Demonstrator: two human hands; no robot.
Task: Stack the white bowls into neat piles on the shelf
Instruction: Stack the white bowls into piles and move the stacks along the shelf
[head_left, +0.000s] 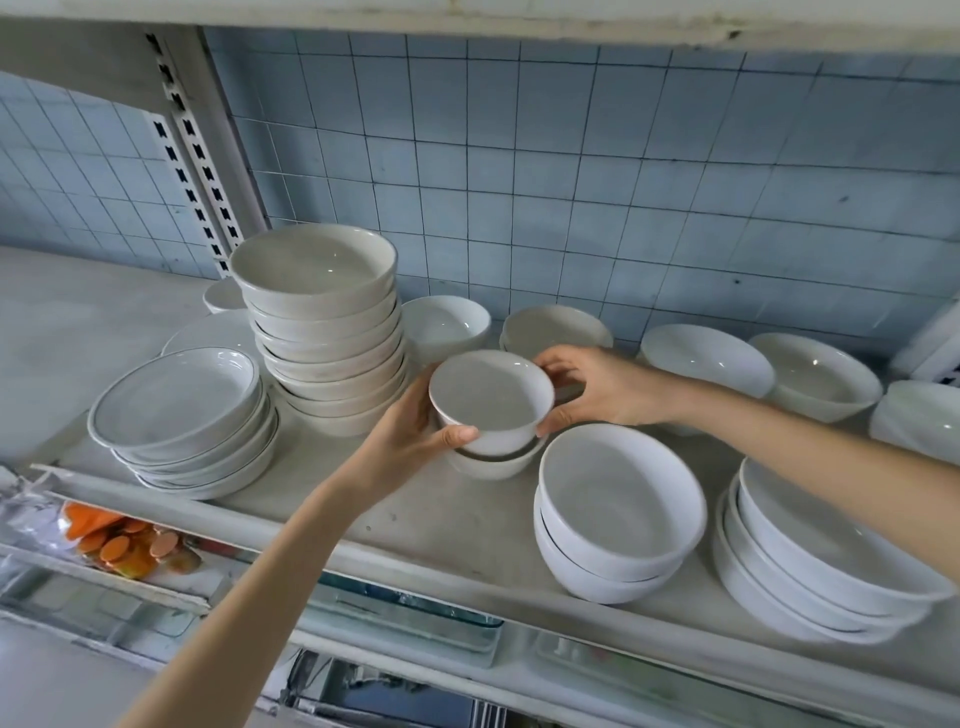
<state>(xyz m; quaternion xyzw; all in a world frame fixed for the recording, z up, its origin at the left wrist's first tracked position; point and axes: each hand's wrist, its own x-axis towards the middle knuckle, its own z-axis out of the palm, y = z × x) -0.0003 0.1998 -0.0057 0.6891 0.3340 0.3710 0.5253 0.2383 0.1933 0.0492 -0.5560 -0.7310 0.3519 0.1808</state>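
A small white bowl (491, 397) sits tilted in another small bowl (493, 464) on the grey shelf (441, 525). My left hand (415, 431) grips its left side, thumb on the front wall. My right hand (597, 387) holds its right rim with curled fingers. A tall pile of several cream bowls (324, 332) stands to the left. Two stacked white bowls (618, 512) stand at the front right. Single bowls (447, 322), (556, 325), (706, 358), (815, 374) stand along the back.
Shallow rimmed plates (187, 415) are piled at the left front. Wide bowls (826, 566) are stacked at the far right front. A blue tiled wall (571, 182) backs the shelf, and an upper shelf hangs overhead. Below lie a glass dish (410, 618) and orange packets (124, 543).
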